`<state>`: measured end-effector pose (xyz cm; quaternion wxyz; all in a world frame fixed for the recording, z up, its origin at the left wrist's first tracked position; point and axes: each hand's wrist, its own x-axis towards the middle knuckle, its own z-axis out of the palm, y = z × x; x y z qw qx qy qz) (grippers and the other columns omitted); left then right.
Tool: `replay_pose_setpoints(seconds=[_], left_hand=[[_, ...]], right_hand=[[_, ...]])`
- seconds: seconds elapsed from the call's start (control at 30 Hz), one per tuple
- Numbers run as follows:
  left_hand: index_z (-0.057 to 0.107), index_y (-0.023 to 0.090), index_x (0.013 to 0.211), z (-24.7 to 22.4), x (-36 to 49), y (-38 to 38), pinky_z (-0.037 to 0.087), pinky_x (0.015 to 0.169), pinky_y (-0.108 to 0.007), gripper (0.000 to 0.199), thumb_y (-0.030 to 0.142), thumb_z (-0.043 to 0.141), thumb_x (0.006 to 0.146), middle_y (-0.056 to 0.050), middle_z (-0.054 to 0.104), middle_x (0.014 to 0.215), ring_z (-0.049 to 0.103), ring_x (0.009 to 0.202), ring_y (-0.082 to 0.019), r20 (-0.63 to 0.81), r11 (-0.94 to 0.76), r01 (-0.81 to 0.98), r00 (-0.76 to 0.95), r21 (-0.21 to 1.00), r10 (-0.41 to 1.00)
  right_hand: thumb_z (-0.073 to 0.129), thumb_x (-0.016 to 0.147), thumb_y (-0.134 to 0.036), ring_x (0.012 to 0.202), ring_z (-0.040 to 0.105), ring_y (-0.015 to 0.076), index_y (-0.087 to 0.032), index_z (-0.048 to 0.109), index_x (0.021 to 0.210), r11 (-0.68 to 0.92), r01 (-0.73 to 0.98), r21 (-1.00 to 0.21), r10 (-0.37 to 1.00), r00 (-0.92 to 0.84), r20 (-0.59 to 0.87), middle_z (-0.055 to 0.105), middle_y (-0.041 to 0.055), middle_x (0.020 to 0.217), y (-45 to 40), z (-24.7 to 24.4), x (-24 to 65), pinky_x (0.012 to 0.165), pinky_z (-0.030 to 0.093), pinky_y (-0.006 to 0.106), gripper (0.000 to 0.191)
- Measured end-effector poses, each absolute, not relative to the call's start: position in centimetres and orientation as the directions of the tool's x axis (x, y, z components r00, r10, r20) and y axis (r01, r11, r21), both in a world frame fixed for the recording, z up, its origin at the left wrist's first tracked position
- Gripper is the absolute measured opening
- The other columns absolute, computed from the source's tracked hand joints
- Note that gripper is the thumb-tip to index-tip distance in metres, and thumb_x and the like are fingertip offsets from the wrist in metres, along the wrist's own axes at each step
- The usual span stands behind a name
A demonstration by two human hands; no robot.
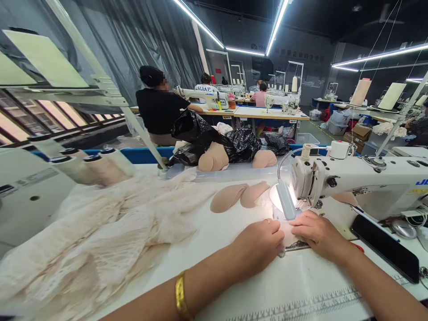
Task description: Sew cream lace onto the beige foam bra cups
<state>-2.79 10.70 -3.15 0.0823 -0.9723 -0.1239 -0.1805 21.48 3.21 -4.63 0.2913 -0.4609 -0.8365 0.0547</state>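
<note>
A small pale fabric piece [286, 232] lies at the needle area of the white sewing machine [361, 174], under a lit lamp [286, 200]. My left hand [259, 245] is closed on the left edge of this piece, its fingers curled and pressed together. On its right side my right hand [319, 234] presses the fabric with bent fingers, close to the machine's foot. Beige oval pads [227, 197] rest on the table behind my left hand, with more beige pads [253, 195] and some lace beside the lamp.
Cream lace fabric [133, 227] is heaped on the left. A black phone [384, 247] lies at right, and a printed ruler [310, 307] runs along the front. Black bags [240, 145] and pad stacks [214, 158] stand behind. A person [160, 104] sits beyond, near thread cones [110, 162].
</note>
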Motion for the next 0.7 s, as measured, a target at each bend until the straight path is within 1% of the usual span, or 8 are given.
replay_pose_setpoints(seconds=[0.03, 0.1, 0.2, 0.33, 0.47, 0.7], left_hand=[[0.054, 0.019, 0.071, -3.4, -2.7, 10.6, 0.038, 0.059, -0.032, 0.026, 0.012, 0.052, 0.096, -0.003, 0.057, 0.075, 0.05, 0.067, -0.019, 0.386, -0.959, 0.254, 0.903, -0.124, 0.189], [0.055, 0.018, 0.071, -3.6, -2.6, 10.6, 0.044, 0.065, -0.033, 0.027, 0.01, 0.049, 0.096, -0.004, 0.06, 0.078, 0.054, 0.072, -0.02, 0.413, -0.968, 0.22, 0.898, -0.124, 0.152], [0.055, 0.017, 0.071, -3.8, -2.5, 10.8, 0.047, 0.068, -0.033, 0.028, 0.007, 0.047, 0.096, -0.005, 0.061, 0.078, 0.055, 0.072, -0.019, 0.436, -0.974, 0.205, 0.888, -0.1, 0.143], [0.055, 0.017, 0.072, -3.8, -2.1, 10.8, 0.043, 0.064, -0.033, 0.028, 0.008, 0.046, 0.096, -0.004, 0.058, 0.074, 0.049, 0.067, -0.019, 0.447, -0.971, 0.219, 0.881, -0.096, 0.154], [0.058, 0.017, 0.077, -3.7, -1.7, 10.8, 0.038, 0.06, -0.032, 0.025, 0.011, 0.046, 0.098, -0.004, 0.057, 0.075, 0.045, 0.067, -0.019, 0.464, -0.967, 0.248, 0.865, -0.064, 0.191], [0.059, 0.017, 0.076, -4.1, -1.6, 10.9, 0.036, 0.058, -0.032, 0.027, 0.011, 0.046, 0.099, -0.004, 0.053, 0.073, 0.041, 0.065, -0.018, 0.504, -0.973, 0.232, 0.843, -0.021, 0.19]], right_hand=[[0.047, 0.102, -0.01, 0.092, 0.059, 0.0229, -0.029, 0.076, 0.102, 0.581, 0.752, -0.31, 0.792, -0.435, 0.428, 0.074, 0.0065, 0.104, 3.1, -4.4, 21.6, 0.075, 0.048, 0.034, 0.034], [0.046, 0.099, -0.006, 0.086, 0.056, 0.0219, -0.028, 0.075, 0.105, 0.587, 0.771, -0.247, 0.784, -0.465, 0.41, 0.07, 0.0064, 0.098, 2.7, -3.9, 21.7, 0.072, 0.046, 0.033, 0.036], [0.046, 0.096, -0.004, 0.081, 0.053, 0.021, -0.027, 0.074, 0.107, 0.587, 0.774, -0.237, 0.788, -0.48, 0.385, 0.064, 0.0046, 0.088, 2.3, -3.5, 21.9, 0.069, 0.044, 0.032, 0.038], [0.047, 0.095, -0.003, 0.083, 0.054, 0.0212, -0.026, 0.073, 0.108, 0.593, 0.758, -0.272, 0.79, -0.485, 0.374, 0.065, 0.0048, 0.091, 2.2, -3.5, 22.0, 0.07, 0.044, 0.032, 0.038], [0.046, 0.097, -0.004, 0.083, 0.054, 0.0217, -0.026, 0.073, 0.109, 0.594, 0.755, -0.277, 0.792, -0.489, 0.366, 0.064, 0.0047, 0.089, 2.2, -3.4, 22.0, 0.071, 0.045, 0.033, 0.037], [0.046, 0.096, -0.003, 0.085, 0.054, 0.0219, -0.025, 0.07, 0.119, 0.571, 0.764, -0.301, 0.813, -0.472, 0.342, 0.064, 0.0049, 0.09, 2.0, -3.3, 21.9, 0.071, 0.046, 0.033, 0.04]])
